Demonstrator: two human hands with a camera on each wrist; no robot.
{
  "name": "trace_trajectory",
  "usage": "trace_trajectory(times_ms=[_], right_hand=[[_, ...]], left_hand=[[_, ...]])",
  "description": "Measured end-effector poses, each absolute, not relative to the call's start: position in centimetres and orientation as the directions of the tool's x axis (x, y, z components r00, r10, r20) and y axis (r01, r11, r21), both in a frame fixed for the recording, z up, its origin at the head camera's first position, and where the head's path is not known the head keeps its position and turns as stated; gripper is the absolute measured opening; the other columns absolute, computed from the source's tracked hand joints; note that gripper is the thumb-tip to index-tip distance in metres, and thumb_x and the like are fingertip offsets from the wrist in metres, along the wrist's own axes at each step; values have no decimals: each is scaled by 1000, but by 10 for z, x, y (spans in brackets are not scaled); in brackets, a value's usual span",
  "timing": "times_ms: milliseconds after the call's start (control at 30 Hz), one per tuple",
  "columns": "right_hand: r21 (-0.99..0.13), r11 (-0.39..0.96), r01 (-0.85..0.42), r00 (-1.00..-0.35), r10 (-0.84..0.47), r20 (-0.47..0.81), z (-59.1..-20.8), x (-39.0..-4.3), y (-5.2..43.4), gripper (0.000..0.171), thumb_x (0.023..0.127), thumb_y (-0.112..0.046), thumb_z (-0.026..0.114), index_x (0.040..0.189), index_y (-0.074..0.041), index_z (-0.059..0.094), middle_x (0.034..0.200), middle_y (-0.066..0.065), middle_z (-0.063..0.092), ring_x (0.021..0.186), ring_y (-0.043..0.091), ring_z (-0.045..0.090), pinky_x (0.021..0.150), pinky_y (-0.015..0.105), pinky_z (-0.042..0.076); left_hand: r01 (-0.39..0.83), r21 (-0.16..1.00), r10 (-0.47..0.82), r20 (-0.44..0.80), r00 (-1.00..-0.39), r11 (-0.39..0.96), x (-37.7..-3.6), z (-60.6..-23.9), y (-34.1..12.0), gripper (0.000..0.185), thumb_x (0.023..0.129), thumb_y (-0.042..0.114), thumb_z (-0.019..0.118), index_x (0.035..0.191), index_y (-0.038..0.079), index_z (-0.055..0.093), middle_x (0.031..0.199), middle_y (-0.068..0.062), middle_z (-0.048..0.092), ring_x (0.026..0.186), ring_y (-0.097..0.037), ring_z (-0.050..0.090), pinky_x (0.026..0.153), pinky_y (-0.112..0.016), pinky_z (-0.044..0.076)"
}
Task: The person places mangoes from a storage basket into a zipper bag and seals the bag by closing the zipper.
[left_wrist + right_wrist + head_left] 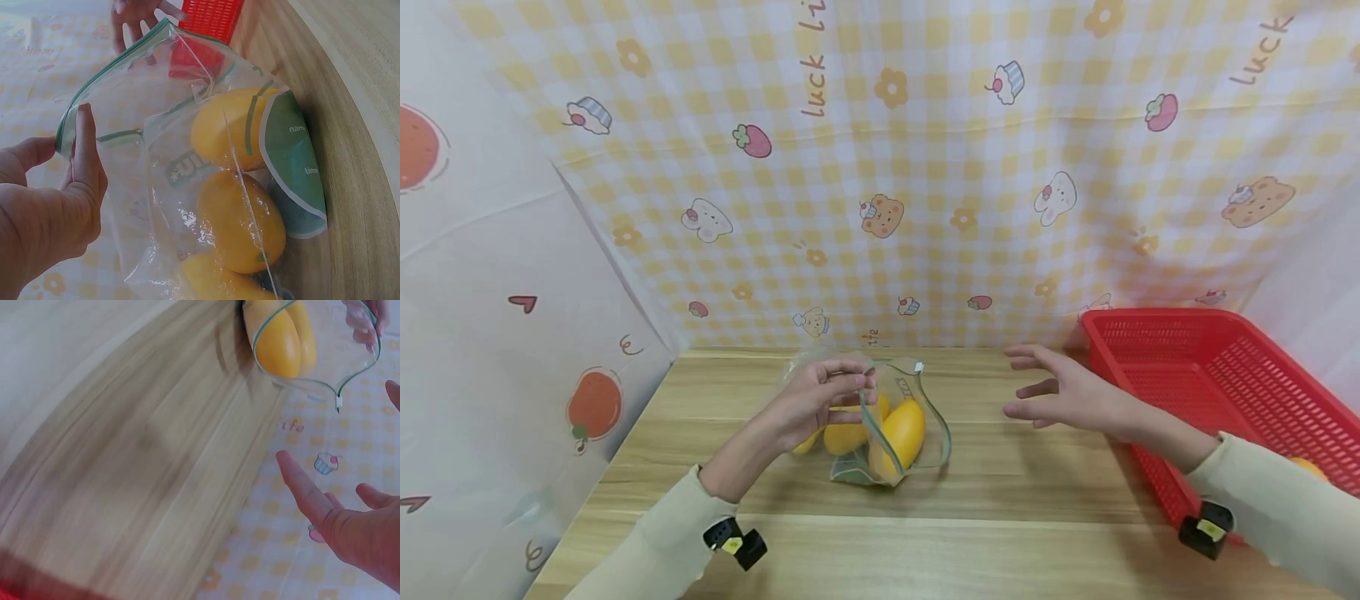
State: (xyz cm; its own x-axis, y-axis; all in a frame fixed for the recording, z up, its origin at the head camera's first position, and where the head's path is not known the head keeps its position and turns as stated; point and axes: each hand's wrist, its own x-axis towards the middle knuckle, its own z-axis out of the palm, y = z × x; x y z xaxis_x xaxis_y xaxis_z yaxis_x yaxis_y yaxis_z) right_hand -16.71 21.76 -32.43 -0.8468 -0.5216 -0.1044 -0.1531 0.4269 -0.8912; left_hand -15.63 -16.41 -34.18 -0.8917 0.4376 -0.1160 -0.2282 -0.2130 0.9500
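A clear zip bag with green zip edges stands with its mouth spread apart on the wooden table. Inside are yellow mangoes, three of them showing in the left wrist view, where the green label panel faces the table side. My left hand pinches the bag's rim between thumb and fingers, as the left wrist view also shows. To the right of the bag, my right hand hangs in the air over the table, fingers spread and holding nothing.
A red plastic basket stands at the right, under and beside my right forearm. Part of a yellow-orange thing shows in it past the sleeve. A checked cloth with cartoon prints hangs behind the wooden table.
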Motion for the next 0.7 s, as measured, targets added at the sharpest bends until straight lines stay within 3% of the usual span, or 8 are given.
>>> trace_trajectory(times_ms=[333,600,700], right_hand=[[-793,545,-273,-827,-554,-96,-314,-171,238,86,88,-29,83,156,-16,32,154,23,32,126,46,52,84,44,59],[-681,612,-402,-813,-580,-41,-300,-169,257,85,85,-36,85,152,-18,38,153,19,36,124,47,52,91,61,52],[-629,648,-429,-823,-568,-24,-299,-169,265,86,82,-41,86,151,-18,40,151,16,40,125,42,52,93,62,50]], left_hand=[[-240,949,444,-128,-887,-206,-157,-345,-163,15,103,7,62,116,1,62,114,-14,66,97,-24,70,83,-41,60],[-232,954,446,-125,-886,-192,-156,-347,-164,19,102,9,63,118,-1,59,116,-16,65,97,-23,70,83,-40,60],[-232,953,451,-124,-884,-194,-156,-347,-164,17,103,9,63,117,0,60,113,-14,66,97,-23,70,83,-40,61]])
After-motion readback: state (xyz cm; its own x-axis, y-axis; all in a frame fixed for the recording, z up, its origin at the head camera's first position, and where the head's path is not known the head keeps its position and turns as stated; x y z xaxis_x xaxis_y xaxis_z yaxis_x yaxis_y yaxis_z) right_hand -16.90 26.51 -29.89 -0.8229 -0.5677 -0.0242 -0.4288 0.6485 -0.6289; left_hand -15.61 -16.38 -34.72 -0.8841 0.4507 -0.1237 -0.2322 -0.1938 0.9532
